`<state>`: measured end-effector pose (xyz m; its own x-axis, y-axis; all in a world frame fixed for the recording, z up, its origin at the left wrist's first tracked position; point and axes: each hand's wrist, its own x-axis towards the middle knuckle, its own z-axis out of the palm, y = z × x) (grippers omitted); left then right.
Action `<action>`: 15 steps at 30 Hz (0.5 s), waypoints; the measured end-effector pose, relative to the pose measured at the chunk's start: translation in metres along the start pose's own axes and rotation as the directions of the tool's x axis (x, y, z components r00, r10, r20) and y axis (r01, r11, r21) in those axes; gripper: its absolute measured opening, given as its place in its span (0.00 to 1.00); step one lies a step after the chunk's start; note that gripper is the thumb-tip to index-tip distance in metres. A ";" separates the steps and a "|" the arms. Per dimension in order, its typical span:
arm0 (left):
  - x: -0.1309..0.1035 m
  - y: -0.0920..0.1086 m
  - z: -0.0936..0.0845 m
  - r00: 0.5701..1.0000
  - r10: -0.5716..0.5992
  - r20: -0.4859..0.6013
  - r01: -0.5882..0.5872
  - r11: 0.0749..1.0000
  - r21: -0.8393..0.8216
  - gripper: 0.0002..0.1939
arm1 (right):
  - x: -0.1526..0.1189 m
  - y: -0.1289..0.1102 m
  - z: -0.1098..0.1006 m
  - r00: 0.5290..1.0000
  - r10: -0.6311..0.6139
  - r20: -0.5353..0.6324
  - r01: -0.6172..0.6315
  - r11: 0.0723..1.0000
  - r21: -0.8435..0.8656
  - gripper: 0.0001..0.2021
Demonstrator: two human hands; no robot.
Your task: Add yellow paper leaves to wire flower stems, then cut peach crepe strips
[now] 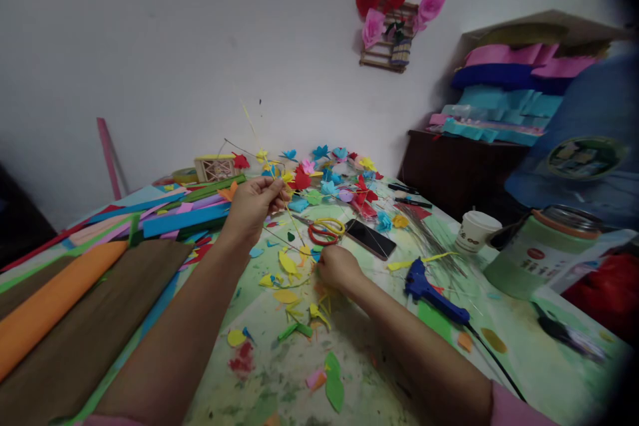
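Observation:
My left hand (257,205) is raised over the middle of the table, its fingers pinched round a thin yellow stem (251,121) that sticks up above it and runs down below it. Lower and to the right, my right hand (337,267) is closed near the lower end of the stem; what its fingertips hold is hidden. Scissors (325,231) with red and yellow handles lie between and behind my hands. A black phone (371,239) is just behind my right hand. Yellow paper petals (288,263) lie below my left hand.
Paper flowers (329,176) crowd the table's back. Crepe paper strips and rolls (124,293) cover the left. On the right are a blue glue gun (434,293) with its cord, thin wires (432,239), a white cup (477,231) and a green jar (542,253).

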<state>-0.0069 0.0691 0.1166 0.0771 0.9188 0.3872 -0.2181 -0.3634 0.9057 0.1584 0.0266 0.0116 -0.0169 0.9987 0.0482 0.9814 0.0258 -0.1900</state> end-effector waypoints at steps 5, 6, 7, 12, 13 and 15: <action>0.000 0.000 -0.001 1.000 0.004 -0.004 -0.004 1.000 0.003 0.13 | 0.008 0.000 0.003 1.000 0.013 0.025 -0.014 0.999 0.031 0.08; 0.000 0.001 -0.001 1.000 0.001 -0.002 -0.001 1.000 0.008 0.13 | 0.009 0.000 0.004 0.999 0.016 0.028 -0.017 0.999 0.042 0.08; -0.001 0.001 0.000 1.000 0.000 0.002 0.000 1.000 0.012 0.13 | 0.009 0.001 0.004 0.999 0.019 0.029 -0.021 0.998 0.054 0.08; -0.003 -0.001 0.003 1.000 0.025 0.017 -0.025 0.999 0.032 0.13 | 0.008 0.009 0.009 0.999 0.003 0.049 -0.010 0.990 0.143 0.05; -0.003 -0.002 0.004 1.000 0.023 0.018 -0.024 0.999 0.037 0.13 | 0.008 0.011 0.009 0.999 -0.004 0.052 -0.004 0.987 0.163 0.05; -0.004 -0.005 0.007 0.999 0.021 0.027 -0.022 0.998 0.059 0.13 | 0.008 0.015 0.010 0.998 -0.022 0.052 0.011 0.978 0.207 0.04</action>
<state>0.0008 0.0662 0.1113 0.0990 0.9065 0.4104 -0.1623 -0.3922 0.9054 0.1710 0.0355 -0.0003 -0.0485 0.9988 0.0015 0.9203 0.0453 -0.3886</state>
